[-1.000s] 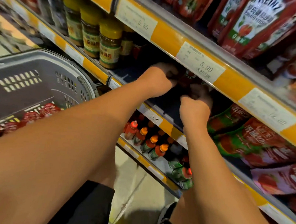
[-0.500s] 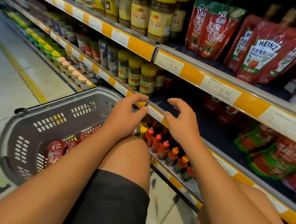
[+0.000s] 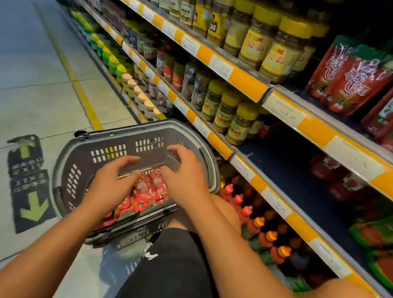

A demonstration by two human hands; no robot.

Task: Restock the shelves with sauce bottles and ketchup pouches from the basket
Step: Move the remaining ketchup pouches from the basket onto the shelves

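Both hands are over the basket (image 3: 80, 155), which sits on the floor at the foot of the shelves (image 3: 248, 83), just beside the person's knee. The left hand (image 3: 110, 185) hovers above the near-left part of the basket with its fingers spread and lightly bent, holding nothing. The right hand (image 3: 184, 175) is toward the basket's right rim, fingers likewise spread and curved downward, empty as well; its fingertips look close to the goods, but whether they touch cannot be told.

Between and under the two hands lies a heap of red ketchup pouches (image 3: 148, 187), crowded toward the near side of the basket; the far side shows bare grey wall with slots. No sauce bottle can be made out in the basket.

The step in hand appears to be the reach for a fresh load: the hands are poised to gather, not yet gripping. The next move calls for lowering both hands onto the heap and closing the fingers round one or several pouches, then lifting them clear of the rim.

The likely place for them is the middle shelf board (image 3: 288, 168) to the right, where dark bare shelf shows in front of a few red pouches standing at the back. On the board below stand small bottles with red and orange caps (image 3: 257, 221), and further right lie green and red pouches (image 3: 379, 231). The pouches are soft and slippery-looking, so a loose handful may shed one on the way.
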